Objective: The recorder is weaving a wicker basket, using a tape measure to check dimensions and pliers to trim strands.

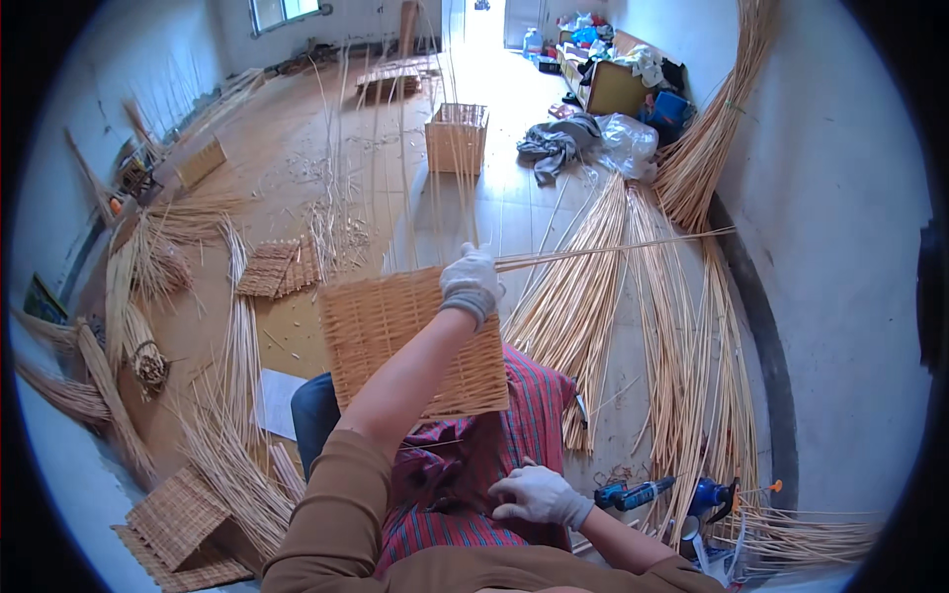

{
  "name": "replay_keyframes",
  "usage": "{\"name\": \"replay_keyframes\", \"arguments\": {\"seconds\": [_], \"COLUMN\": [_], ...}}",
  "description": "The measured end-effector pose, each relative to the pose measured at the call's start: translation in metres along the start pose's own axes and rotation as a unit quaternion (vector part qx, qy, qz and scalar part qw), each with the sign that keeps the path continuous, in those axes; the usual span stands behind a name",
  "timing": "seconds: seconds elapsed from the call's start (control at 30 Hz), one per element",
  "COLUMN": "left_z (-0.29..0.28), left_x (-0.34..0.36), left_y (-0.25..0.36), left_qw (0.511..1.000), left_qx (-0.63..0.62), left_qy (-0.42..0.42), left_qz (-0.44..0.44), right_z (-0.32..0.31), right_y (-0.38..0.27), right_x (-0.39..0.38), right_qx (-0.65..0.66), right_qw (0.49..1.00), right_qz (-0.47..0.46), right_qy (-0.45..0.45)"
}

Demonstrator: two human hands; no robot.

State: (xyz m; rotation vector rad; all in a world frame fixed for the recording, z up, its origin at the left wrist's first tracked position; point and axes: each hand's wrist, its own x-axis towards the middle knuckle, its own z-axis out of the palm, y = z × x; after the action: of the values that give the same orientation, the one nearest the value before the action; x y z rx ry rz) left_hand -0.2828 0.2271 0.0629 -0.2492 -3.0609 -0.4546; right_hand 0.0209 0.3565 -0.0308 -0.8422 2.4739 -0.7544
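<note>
A woven wicker panel stands tilted over my lap, with long thin stakes rising from its upper edge. My left hand, in a white glove, is closed around the wicker strands at the panel's upper right corner. Their loose ends stick out to the right; the fingertips are partly hidden. Lower down, my gloved right hand lies on the red striped cloth across my lap. Its fingers are loosely stretched, with nothing visible in them.
Long bundles of wicker rods spread over the floor at right. Blue-handled tools lie near my right forearm. Woven panels rest at lower left, and a square basket stands farther ahead. A grey cloth lies beyond the rods.
</note>
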Motion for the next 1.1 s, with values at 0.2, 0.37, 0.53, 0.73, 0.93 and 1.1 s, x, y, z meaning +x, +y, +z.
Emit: {"name": "replay_keyframes", "arguments": {"seconds": [0.2,0.37,0.53,0.73,0.93,1.1], "left_z": [-0.041,-0.107,-0.123,-0.075,-0.085,-0.064], "left_x": [-0.092,-0.139,-0.120,-0.091,-0.139,-0.195], "left_y": [-0.057,-0.083,-0.149,-0.220,-0.221,-0.210], "left_qw": [0.964,0.897,0.839,0.876,0.817,0.775], "left_qx": [-0.109,-0.344,-0.489,-0.421,-0.533,-0.594], "left_qy": [0.212,0.207,0.111,0.171,0.156,0.204], "left_qz": [0.117,0.183,0.209,0.160,0.155,0.069], "right_z": [0.002,-0.064,-0.130,-0.054,-0.041,-0.023], "right_y": [0.035,0.069,0.035,0.037,0.006,-0.015], "right_x": [0.022,0.065,0.088,0.121,0.112,0.090], "right_qx": [0.320,0.214,0.302,0.460,0.459,0.410], "right_qw": [0.884,0.834,0.824,0.732,0.713,0.748], "right_qz": [0.071,0.121,0.083,-0.058,-0.122,-0.082], "right_qy": [0.334,0.494,0.472,0.499,0.516,0.516]}}
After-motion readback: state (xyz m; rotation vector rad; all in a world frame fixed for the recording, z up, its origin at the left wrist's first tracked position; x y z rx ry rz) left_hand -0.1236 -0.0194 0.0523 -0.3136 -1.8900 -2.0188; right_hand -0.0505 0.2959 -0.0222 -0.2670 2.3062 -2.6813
